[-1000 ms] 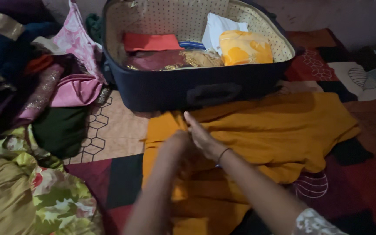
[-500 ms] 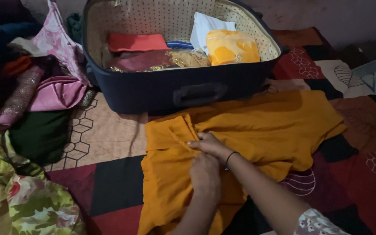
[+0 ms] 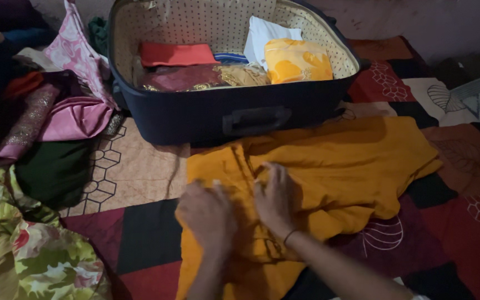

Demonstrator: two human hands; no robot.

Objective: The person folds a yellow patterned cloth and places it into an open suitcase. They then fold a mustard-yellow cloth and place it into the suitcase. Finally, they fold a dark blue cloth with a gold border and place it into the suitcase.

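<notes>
Hands press flat on the orange garment (image 3: 329, 161) — left hand (image 3: 206, 214) and right hand (image 3: 276, 200) both unclenched, grasping nothing — before the suitcase (image 3: 218, 114).

Open suitcase (image 3: 234, 111) behind spread garment (image 3: 340, 166), folded clothes (image 3: 223, 64) inside it, heap of fabrics (image 3: 40, 139) to the left, both hands on garment, all on quilt (image 3: 140, 172).

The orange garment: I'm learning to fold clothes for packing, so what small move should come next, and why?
Probably sweep both hands outward to flatten it. The left hand and right hand press flat on the orange garment, which lies rumpled, its right part spread unfolded before the suitcase.
</notes>
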